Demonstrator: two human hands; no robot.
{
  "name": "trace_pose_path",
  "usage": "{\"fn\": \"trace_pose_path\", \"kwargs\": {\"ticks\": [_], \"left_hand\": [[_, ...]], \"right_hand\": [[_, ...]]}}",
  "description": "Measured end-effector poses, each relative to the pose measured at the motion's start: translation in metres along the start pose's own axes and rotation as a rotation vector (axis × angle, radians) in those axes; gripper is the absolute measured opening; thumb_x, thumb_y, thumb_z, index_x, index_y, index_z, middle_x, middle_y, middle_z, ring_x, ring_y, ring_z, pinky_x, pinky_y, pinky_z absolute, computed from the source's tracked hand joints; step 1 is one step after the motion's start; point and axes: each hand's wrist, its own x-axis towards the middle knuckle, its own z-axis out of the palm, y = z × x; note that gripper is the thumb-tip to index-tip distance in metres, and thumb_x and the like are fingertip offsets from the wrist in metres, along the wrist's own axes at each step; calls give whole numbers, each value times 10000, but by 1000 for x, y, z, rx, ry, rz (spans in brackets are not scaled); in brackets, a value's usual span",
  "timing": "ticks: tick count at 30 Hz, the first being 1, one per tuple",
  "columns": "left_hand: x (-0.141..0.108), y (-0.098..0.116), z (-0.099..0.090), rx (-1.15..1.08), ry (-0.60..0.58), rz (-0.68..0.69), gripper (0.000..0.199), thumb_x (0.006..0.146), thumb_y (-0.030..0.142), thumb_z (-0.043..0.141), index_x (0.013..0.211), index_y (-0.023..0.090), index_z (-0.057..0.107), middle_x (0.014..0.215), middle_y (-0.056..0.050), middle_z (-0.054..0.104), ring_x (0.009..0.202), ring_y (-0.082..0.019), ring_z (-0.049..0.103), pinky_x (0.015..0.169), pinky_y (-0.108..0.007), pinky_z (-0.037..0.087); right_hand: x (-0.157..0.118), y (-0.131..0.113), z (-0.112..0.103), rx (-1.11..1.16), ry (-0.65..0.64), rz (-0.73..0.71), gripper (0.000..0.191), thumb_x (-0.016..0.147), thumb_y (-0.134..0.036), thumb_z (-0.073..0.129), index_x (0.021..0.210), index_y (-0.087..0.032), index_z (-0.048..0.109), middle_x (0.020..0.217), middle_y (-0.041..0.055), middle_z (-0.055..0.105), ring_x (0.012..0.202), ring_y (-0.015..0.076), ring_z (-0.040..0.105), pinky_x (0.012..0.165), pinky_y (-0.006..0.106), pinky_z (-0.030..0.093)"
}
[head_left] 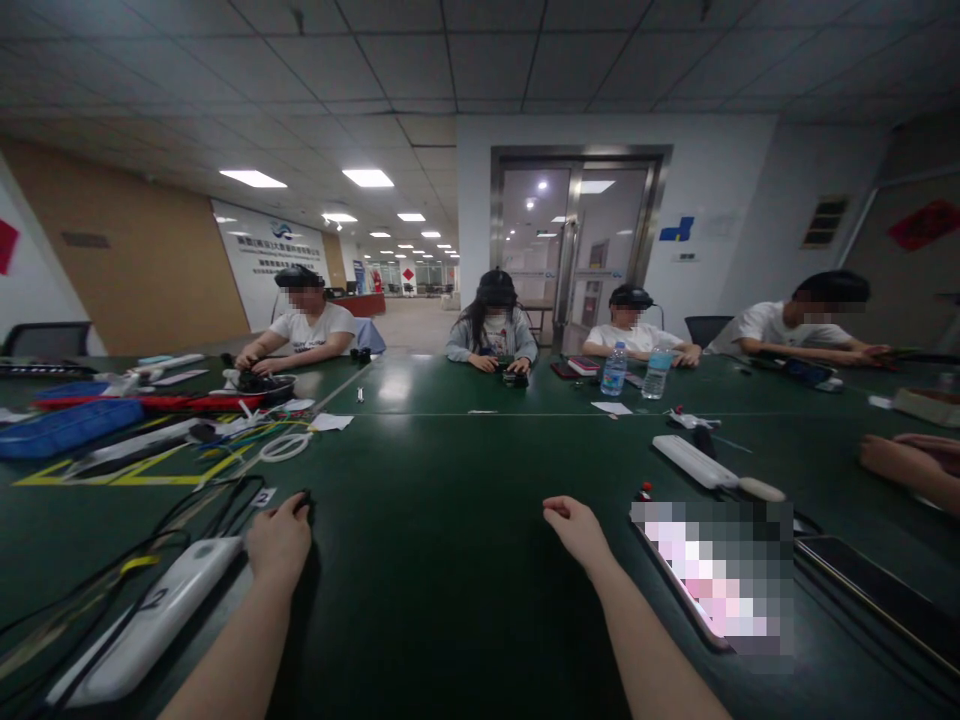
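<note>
My left hand (279,540) rests on the dark green table (442,590), just right of a white power strip (154,620) marked 2. Its fingers are curled around a small black object (303,503), of which only a bit shows at the fingertips; its kind cannot be made out. On the other side, my right hand (576,527) lies on the table with its fingers bent and pressed together. Whatever may be inside them is hidden. A phone (694,580) with a lit, blurred-out screen is to the right of this hand.
Black cables (176,530) run along the left. Beyond are a blue tray (75,425) and a coiled white cable (285,447). At right lie another white power strip (694,462) and a dark phone (877,595). Several people in headsets sit around; two water bottles (614,372) stand opposite.
</note>
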Motion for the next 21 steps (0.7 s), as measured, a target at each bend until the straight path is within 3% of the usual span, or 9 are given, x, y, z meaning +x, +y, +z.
{"fn": "trace_pose_path", "kwargs": {"ticks": [7,16,21], "left_hand": [[-4,5,-7,145,13,10,445,860,327,353,1210,194,593,1089,-164,564,977,-293,569,828,-371,453],[-2,1,-6,95,15,23,446,833,295,368,1189,181,613,1089,-172,580,973,-303,564,843,-387,451],[1,-4,-4,98,6,46,439,844,298,359,1180,182,617,1052,-154,616,995,-280,562,851,-368,456]], "right_hand": [[-1,-11,-7,-19,-138,19,301,776,-267,563,1059,-179,618,1076,63,648,1006,191,596,840,288,452],[-14,5,-7,9,-16,-102,256,815,-316,507,1011,-211,634,992,39,664,946,200,610,835,327,460],[-15,8,-10,60,-45,-115,269,810,-339,513,1010,-212,641,982,37,666,934,205,606,816,334,461]]}}
